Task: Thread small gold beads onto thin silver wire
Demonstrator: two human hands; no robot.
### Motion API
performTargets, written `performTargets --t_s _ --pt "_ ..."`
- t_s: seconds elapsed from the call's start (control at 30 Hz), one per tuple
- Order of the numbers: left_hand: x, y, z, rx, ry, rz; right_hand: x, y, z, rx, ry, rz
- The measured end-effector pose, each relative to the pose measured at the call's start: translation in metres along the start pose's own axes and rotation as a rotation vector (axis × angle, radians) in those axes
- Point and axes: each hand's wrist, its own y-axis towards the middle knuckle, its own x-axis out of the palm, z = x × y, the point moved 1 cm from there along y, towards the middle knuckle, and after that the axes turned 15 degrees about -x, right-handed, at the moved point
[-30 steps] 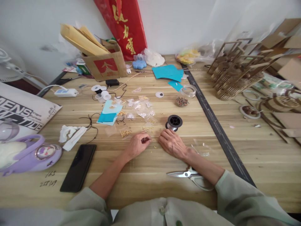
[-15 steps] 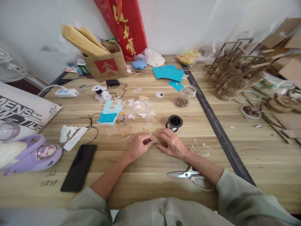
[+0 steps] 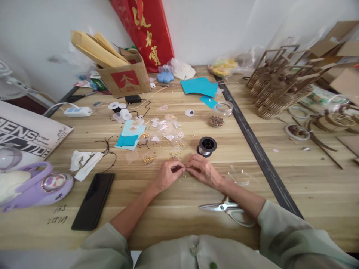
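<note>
Table: pale wood grain, set against one light wall, one dark strip crossing its right part.
Printed bag: one, white, "MENS" legible, the line below harder to read.
Purple container: one, with a round cartoon badge.
Handwriting: two rows on the wood, "165" and "258369".
Phone: one, black, face up.
Box: one cardboard box, red printed square, yellowish envelopes standing inside.
Red bag: one, gold characters, the lower two reading 力寶.
Blue sheets: two overlapping, one pale, one deeper.
Gold beads: several small heaps, one left of the fingers; a few loose below the fingertips.
Left hand: grip pinched, a dark reddish-brown piece showing in its curl.
Right hand: grip pressed together at the fingertips, meeting the left's; anything between them is too small to tell.
Spool: one, black, wound with shiny wire, just beyond the right hand.
Scissors: one pair, blades apart, beside the right forearm.
Jar: one, clear, multicoloured beads inside.
Baskets: several, slatted, holding brown balls.
Dish: one, white, more brown balls in it.
</note>
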Motion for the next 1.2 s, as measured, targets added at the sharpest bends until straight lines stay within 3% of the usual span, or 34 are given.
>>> performTargets --t_s 0.2,0.5,0.93,1.2 --pt "0.000 0.001 -0.003 -0.037 -0.073 0.011 -0.003 0.005 -0.006 0.046 0.047 -0.005" --pt "-0.005 0.004 -0.003 -0.153 -0.451 -0.082 -0.001 0.004 -0.003 0.184 0.137 0.061" --pt "-0.001 0.006 -0.003 -0.126 -0.537 -0.188 -0.002 0.007 -0.005 0.195 0.174 0.067" --pt "-0.010 0.005 0.001 -0.128 -0.477 -0.143 -0.003 0.005 -0.002 0.180 0.134 0.097"
